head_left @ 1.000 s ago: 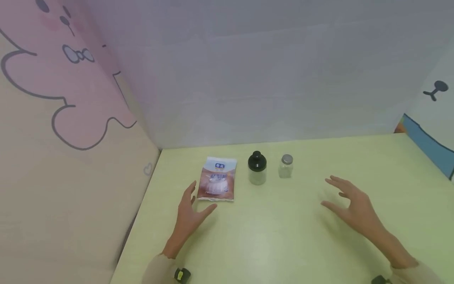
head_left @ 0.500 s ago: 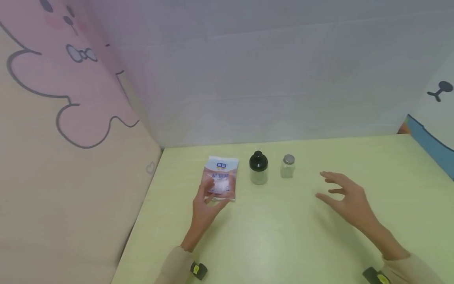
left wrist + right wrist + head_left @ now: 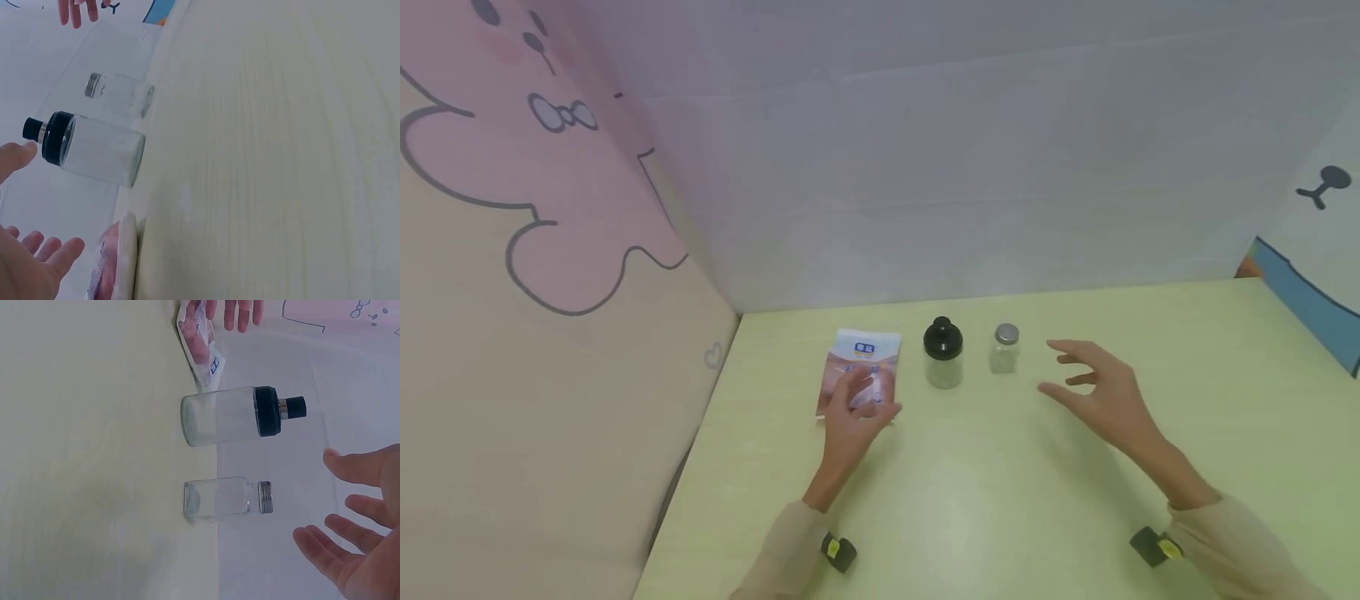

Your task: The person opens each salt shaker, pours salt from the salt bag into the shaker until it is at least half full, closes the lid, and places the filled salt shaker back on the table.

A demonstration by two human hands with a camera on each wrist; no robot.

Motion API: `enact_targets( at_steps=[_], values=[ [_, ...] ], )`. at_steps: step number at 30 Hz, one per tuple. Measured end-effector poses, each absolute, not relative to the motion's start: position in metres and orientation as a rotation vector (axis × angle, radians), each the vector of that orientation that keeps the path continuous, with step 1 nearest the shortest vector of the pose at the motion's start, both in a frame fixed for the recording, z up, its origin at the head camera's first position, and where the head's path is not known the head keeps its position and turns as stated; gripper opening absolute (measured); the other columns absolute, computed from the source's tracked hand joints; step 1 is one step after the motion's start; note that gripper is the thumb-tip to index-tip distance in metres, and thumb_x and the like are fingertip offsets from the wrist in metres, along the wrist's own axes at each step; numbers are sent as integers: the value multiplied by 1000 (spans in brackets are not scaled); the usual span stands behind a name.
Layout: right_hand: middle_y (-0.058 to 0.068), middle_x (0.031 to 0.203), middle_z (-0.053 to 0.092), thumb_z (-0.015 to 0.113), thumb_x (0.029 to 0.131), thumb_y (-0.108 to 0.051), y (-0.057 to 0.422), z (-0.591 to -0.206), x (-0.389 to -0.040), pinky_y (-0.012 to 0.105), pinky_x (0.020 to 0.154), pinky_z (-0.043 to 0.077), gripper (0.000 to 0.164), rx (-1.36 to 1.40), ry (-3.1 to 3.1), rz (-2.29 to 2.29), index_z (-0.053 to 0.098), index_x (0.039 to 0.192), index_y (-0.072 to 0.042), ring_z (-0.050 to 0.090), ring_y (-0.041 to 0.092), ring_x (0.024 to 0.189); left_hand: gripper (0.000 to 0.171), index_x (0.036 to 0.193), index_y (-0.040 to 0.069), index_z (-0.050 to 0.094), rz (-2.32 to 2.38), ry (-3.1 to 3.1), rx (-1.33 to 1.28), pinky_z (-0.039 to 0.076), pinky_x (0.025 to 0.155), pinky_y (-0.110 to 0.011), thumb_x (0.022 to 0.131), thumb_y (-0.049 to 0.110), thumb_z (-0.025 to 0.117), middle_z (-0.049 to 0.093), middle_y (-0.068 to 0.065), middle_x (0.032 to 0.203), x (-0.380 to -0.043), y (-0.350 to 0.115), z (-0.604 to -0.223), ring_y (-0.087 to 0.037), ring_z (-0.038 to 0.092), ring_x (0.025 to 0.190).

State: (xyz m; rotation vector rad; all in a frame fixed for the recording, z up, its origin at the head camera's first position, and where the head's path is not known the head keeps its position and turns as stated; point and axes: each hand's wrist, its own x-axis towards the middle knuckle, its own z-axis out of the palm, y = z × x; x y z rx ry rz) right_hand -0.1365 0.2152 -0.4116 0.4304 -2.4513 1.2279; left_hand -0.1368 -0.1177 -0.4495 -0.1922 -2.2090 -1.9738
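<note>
On the counter [image 3: 970, 500], the packet [image 3: 861, 354] is lying beneath our left grip [image 3: 850, 425], which is curving loosely and holding nothing; we are judging the packet soft, best pinched by its edges. Next, the black-capped bottle [image 3: 944, 360] is standing upright, likely slippery and breakable, inviting a hold round its body. The small jar [image 3: 1004, 350] is standing rightward, probably lighter; nearby, our right grip [image 3: 1101, 396] is hovering, spread and empty.

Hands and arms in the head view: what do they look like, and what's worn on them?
The left hand and right hand are bare. Both sleeves are beige; beside each sits a small black device with a yellow patch.
</note>
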Motion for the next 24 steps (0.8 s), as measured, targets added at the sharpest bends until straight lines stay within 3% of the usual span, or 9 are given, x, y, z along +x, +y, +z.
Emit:
enact_targets(
  at_steps=[4,11,17,24],
  values=[
    [13,119,61,80,75,-7,207,-411,-146,16,68,55,54,421,-2466,1250,59,124,-4,52,-12,95,62,125,-11,45,-1992,-2171,-225,45,94,-59,74,-1,78,47,-33,127,-145,-112,-452,-48,44,120],
    [13,118,61,79,77,-13,195,-408,-161,16,66,55,51,370,-2506,1281,59,124,-5,62,23,94,64,127,-9,45,-2002,-2182,-204,44,97,-56,73,0,79,52,-26,124,-157,-97,-453,-45,46,119],
    [13,119,61,78,77,-11,187,-406,-171,12,64,53,49,364,-2506,1333,60,122,-3,62,27,94,65,128,-5,46,-2041,-2210,-192,43,99,-56,73,2,79,52,-23,126,-164,-87,-452,-44,45,121],
    [16,115,62,78,76,-8,177,-405,-181,13,62,52,48,382,-2499,1360,61,121,-3,63,32,94,66,128,4,49,-2046,-2183,-166,47,95,-53,71,5,82,55,-14,126,-187,-73,-479,-35,49,119]
  ],
)
